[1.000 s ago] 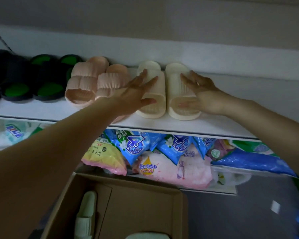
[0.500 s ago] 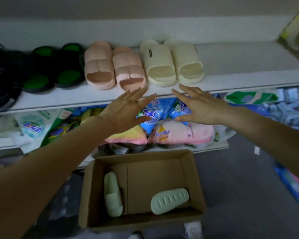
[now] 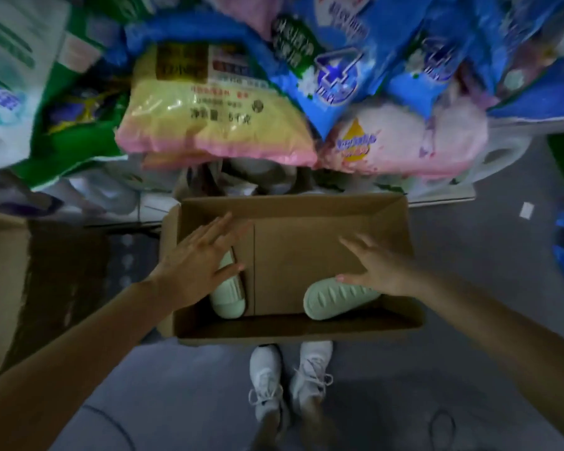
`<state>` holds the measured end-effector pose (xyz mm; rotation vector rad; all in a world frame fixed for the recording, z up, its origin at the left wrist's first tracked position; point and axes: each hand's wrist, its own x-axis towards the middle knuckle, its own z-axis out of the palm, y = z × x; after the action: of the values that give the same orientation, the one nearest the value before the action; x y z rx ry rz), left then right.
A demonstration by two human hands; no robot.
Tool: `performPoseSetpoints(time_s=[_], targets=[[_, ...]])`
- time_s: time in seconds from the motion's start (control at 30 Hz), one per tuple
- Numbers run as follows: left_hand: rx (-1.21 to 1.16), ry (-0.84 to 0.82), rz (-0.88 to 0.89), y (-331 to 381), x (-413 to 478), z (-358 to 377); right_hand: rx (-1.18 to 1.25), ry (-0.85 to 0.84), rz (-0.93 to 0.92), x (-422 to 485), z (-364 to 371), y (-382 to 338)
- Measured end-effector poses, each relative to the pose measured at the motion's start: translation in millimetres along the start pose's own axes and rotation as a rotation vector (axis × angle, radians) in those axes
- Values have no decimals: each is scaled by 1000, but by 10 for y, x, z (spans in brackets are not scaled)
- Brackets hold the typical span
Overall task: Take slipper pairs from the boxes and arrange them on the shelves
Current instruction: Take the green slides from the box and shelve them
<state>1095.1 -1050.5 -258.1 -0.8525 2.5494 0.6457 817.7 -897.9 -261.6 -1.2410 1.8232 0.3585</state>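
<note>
Left hand (image 3: 202,260), right hand (image 3: 383,270) dropped inside box (image 3: 300,330) walls, over green slippers (image 3: 336,299).

Both bare arms stretch forward and down. The left hand (image 3: 202,258) is flat, palm down, fingers spread; the right hand (image 3: 380,271) likewise, fingers splayed and loose.

Open cardboard box (image 3: 388,219) on a grey floor, holding two pale green slippers: one upright (image 3: 230,296), one sole-up (image 3: 334,297). The left hand (image 3: 199,258) and right hand (image 3: 376,266), fingers spread, reach over them (contact unclear). Packaged bags (image 3: 215,122) fill the shelf behind; white sneakers (image 3: 288,375) stand below.
</note>
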Motion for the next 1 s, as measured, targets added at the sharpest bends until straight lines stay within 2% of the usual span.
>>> performPoseSetpoints(time_s=[0.2, 0.4, 0.53, 0.73, 0.87, 1.0], targets=[[-196, -106, -218, -528, 21, 1268, 121, -157, 71, 819, 946, 258], [-339, -161, -365, -792, 307, 2005, 178, -241, 102, 1535, 1311, 562], [-410, -136, -389, -920, 578, 2246, 220, -320, 103, 1805, 1388, 707], [-554, -167, -455, -1010, 915, 2430, 113, -412, 51, 2024, 1351, 690], [-527, -159, -489, -1059, 1040, 2449, 20, -433, 50, 2151, 1323, 706], [-451, -255, -458, -1052, 1029, 2446, -20, -505, 35, 2163, 1289, 649]])
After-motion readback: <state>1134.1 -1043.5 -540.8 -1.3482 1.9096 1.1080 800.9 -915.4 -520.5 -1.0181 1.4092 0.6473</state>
